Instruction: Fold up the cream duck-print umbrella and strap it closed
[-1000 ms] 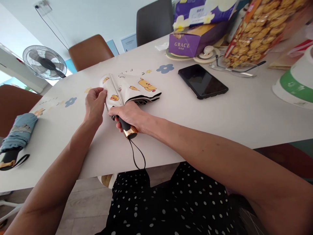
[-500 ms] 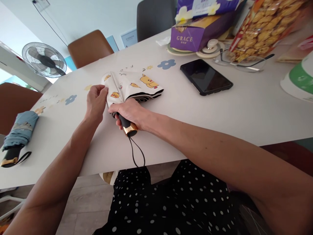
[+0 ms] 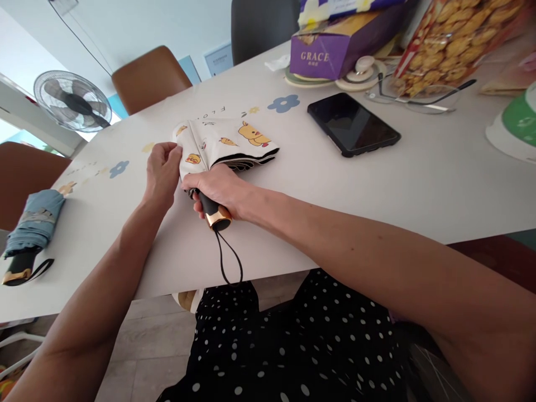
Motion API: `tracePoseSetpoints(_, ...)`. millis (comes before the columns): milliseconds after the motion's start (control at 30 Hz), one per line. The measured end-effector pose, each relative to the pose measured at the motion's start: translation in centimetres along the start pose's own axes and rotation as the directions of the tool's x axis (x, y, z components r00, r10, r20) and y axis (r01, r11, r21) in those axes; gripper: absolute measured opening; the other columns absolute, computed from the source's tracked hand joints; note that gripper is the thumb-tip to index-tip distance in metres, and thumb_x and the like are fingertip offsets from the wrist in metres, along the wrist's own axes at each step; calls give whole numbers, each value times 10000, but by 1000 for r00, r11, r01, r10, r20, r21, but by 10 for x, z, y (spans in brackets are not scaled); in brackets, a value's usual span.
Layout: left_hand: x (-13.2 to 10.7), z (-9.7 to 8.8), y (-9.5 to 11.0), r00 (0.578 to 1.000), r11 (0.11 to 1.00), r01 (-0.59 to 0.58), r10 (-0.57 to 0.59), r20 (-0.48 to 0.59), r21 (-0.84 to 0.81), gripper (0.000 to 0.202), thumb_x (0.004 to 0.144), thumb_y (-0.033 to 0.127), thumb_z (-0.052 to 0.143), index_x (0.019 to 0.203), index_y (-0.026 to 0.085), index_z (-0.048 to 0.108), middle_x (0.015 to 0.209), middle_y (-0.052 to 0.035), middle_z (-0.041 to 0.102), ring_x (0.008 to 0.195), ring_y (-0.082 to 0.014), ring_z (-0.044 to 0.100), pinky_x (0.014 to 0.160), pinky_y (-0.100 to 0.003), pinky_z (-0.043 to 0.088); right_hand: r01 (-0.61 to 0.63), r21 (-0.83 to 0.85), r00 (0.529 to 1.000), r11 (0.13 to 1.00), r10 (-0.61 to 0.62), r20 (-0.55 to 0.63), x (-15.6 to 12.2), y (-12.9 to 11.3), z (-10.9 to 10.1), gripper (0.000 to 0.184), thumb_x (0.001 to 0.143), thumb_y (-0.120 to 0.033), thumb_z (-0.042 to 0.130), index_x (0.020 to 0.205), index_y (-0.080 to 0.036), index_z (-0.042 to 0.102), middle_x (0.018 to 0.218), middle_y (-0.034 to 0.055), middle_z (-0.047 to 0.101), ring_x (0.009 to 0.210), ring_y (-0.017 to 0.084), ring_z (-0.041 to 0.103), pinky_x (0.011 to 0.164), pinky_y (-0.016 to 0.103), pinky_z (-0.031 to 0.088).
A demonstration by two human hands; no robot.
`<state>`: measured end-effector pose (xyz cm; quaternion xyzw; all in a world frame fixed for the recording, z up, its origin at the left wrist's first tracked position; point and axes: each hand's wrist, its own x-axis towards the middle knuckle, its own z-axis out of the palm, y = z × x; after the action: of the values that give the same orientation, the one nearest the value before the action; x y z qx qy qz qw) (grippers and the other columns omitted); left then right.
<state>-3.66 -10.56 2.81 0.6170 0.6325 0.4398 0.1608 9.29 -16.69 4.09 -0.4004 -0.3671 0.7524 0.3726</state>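
Note:
A white folding umbrella (image 3: 221,139) with yellow duck prints lies on the table, its cloth partly spread to the right in loose layers with dark edges. My right hand (image 3: 220,187) is wrapped round the umbrella where cloth meets the black handle (image 3: 209,204), which has a gold end and a hanging black loop (image 3: 229,257). Along the left edge of the cloth, my left hand (image 3: 164,170) pinches the fabric between thumb and fingers. The tips of some fingers on both hands are hidden.
A rolled blue umbrella (image 3: 36,220) rests on the white table (image 3: 268,234) at the left. To the right are a black phone (image 3: 354,124), glasses (image 3: 419,100), a purple tissue box (image 3: 320,56), a bag of snacks (image 3: 452,42) and a green and white container (image 3: 517,125).
The view has shifted slightly. Both hands keep their grip on the umbrella, and its cloth looks almost the same as before.

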Motion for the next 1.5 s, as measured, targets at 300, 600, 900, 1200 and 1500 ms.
tracePoseSetpoints(300, -1, 0, 4, 1000, 1000, 9, -9, -1, 4, 202, 791, 270, 497, 904, 128, 584, 876, -57, 602, 742, -113, 511, 588, -230, 388, -2, 2, 1000, 1000, 2, 11, -1, 0, 0, 123, 750, -123, 543, 700, -156, 436, 520, -26, 439, 389, 91, 483, 312, 199, 422)
tracePoseSetpoints(600, -1, 1, 2, 1000, 1000, 0, 0, 7, -13, 183, 791, 259, 496, 896, 133, 576, 852, -49, 593, 731, -113, 508, 586, -232, 391, 12, 2, 1000, 1000, -12, 11, 2, 1, -1, 120, 743, -119, 547, 722, -159, 435, 527, -24, 450, 385, 92, 490, 324, 195, 434)
tracePoseSetpoints(900, -1, 0, 2, 1000, 1000, -3, 3, 15, 23, 200, 796, 286, 496, 892, 135, 584, 841, -42, 589, 724, -116, 494, 603, -240, 395, 16, -2, 1000, 1000, -16, 22, 2, 2, -1, 119, 748, -125, 533, 712, -159, 425, 527, -27, 436, 378, 98, 501, 311, 195, 430)
tracePoseSetpoints(1200, 0, 1, 1, 1000, 999, -7, 6, 14, 35, 190, 804, 283, 497, 892, 135, 578, 855, -38, 580, 746, -121, 488, 647, -250, 407, 11, 4, 999, 1000, -11, 36, 3, 2, -1, 142, 713, -105, 553, 737, -162, 425, 526, -28, 439, 395, 102, 501, 306, 191, 435)
tracePoseSetpoints(1500, -1, 1, 3, 1000, 999, -4, 4, 8, 48, 146, 816, 254, 496, 862, 137, 570, 820, -36, 566, 737, -125, 481, 654, -261, 403, 12, 21, 1000, 1000, -13, 23, 2, 2, 0, 132, 733, -105, 549, 742, -159, 430, 528, -26, 441, 404, 93, 504, 326, 176, 437)
